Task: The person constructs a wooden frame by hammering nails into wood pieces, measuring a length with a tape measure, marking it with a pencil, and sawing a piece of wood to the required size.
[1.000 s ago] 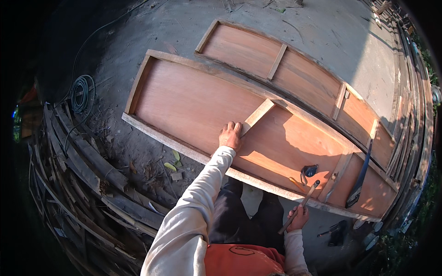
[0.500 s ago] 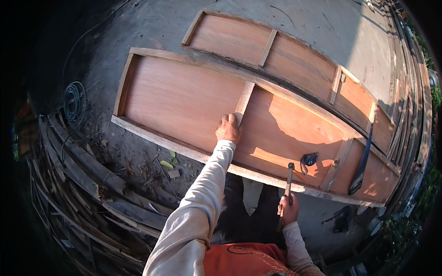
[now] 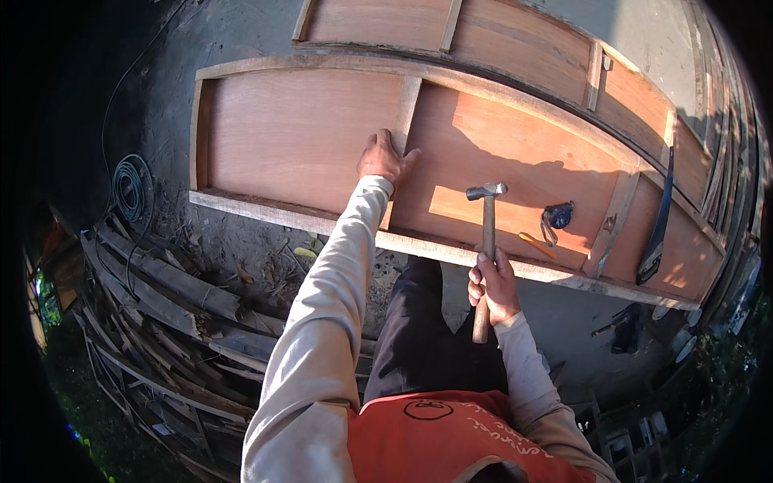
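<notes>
My left hand [image 3: 385, 158] is on the middle wooden crosspiece [image 3: 408, 109] of a framed plywood panel. Its fingers lie along the left side and its thumb is on the right, straddling the wood. My right hand [image 3: 497, 290] grips the handle of a hammer [image 3: 489, 221], held upright with its metal head over the near rail [image 3: 451, 251] and plywood. Inside the frame, right of the hammer, lie a dark tape measure [image 3: 557, 214] and an orange pencil [image 3: 537, 245]. A handsaw [image 3: 659, 221] rests across the panel's right end.
A second framed panel [image 3: 515, 40] lies just beyond the first. Scrap boards [image 3: 177, 298] are piled at lower left, beside a coiled hose or cable [image 3: 131, 189]. Long planks [image 3: 729, 137] line the right side. A dark tool [image 3: 624, 328] is on the ground at right.
The hammer has come up and turned, its head now higher and over the panel. My left hand keeps to the crosspiece, its thumb now spread to the right. The whole view has shifted.
</notes>
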`<state>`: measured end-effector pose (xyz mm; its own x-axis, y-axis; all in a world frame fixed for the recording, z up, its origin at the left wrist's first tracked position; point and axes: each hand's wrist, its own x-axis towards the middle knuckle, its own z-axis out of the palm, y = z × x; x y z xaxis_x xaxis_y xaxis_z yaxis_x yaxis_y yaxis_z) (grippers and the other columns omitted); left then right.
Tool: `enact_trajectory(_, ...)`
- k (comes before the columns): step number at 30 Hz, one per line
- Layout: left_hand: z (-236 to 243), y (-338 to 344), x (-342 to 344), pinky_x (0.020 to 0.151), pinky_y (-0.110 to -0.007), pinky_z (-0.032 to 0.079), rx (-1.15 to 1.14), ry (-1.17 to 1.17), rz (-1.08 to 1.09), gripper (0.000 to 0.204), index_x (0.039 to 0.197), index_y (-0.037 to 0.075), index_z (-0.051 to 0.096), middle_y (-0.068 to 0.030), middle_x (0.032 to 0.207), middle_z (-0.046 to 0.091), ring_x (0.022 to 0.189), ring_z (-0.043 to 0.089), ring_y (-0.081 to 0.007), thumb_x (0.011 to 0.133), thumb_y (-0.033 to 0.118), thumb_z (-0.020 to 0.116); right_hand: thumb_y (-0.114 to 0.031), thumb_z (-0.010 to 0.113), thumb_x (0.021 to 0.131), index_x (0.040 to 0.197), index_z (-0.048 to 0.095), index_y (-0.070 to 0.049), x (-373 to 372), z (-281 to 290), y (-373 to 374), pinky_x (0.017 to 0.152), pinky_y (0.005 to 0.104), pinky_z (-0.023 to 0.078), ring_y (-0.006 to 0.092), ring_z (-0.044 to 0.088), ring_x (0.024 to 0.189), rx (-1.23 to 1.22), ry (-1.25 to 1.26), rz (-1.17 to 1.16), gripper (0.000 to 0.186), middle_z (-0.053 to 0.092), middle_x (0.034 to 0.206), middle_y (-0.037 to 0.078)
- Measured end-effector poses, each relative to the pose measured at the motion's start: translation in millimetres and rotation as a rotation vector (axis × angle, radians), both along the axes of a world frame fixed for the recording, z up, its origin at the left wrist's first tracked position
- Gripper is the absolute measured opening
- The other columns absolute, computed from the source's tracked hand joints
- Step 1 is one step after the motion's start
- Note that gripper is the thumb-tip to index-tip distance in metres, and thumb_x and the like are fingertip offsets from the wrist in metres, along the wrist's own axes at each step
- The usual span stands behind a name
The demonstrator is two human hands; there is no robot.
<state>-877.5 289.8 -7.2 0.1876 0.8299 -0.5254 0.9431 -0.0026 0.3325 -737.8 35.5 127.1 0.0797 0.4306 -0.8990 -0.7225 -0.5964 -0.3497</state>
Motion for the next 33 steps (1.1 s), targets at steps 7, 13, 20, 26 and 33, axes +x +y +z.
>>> enact_trajectory(7,-55.2,17.5,19.5,0.097,-0.05,0.049,0.04,-0.069,-0.078,0.06,0.122,0.002,0.048,-0.0233,0.128,0.055,0.113,0.06,-0.044,0.083,0.043,0.069,-0.031,0.058,0.102,0.116,0.05,-0.013,-25.2,-57.2,17.4,0.042,0.0282,0.044,0.0106,0.049,0.049,-0.049,0.133,-0.015,0.023,0.049,0.073,0.001)
enact_trajectory(13,-88.1,14.5,16.1,0.094,-0.052,0.05,0.066,-0.116,-0.074,0.062,0.123,0.002,0.047,-0.0227,0.128,0.055,0.11,0.061,-0.0442,0.081,0.045,0.064,-0.029,0.055,0.104,0.115,0.051,-0.015,-51.8,-96.7,32.7,0.042,0.0279,0.042,0.0095,0.047,0.048,-0.094,0.13,-0.091,0.018,0.049,0.072,-0.001)
enact_trajectory(20,-107.9,33.8,11.0,0.094,-0.051,0.05,0.103,-0.087,-0.108,0.06,0.12,0.004,0.049,-0.0203,0.128,0.056,0.108,0.062,-0.0419,0.081,0.046,0.065,-0.028,0.056,0.103,0.113,0.049,-0.015,-96.8,-124.5,59.7,0.041,0.0285,0.042,0.0104,0.048,0.048,-0.135,0.329,-0.041,0.018,0.048,0.072,0.0)
enact_trajectory(26,-106.4,27.1,8.8,0.088,-0.05,0.054,0.114,-0.079,-0.071,0.056,0.119,0.011,0.049,-0.0145,0.124,0.057,0.112,0.062,-0.0359,0.08,0.04,0.075,-0.031,0.058,0.103,0.11,0.049,-0.015,-104.9,-112.2,60.0,0.041,0.0278,0.044,0.0103,0.048,0.048,-0.159,0.304,-0.083,0.019,0.048,0.07,-0.001)
enact_trajectory(33,-95.9,36.1,6.1,0.087,-0.051,0.055,0.149,-0.068,-0.067,0.054,0.117,0.011,0.048,-0.0143,0.125,0.055,0.11,0.062,-0.0365,0.08,0.038,0.076,-0.034,0.055,0.102,0.113,0.051,-0.008,-51.1,-112.0,110.3,0.041,0.0278,0.041,0.0104,0.045,0.047,-0.027,0.06,-0.164,0.029,0.047,0.07,0.0)
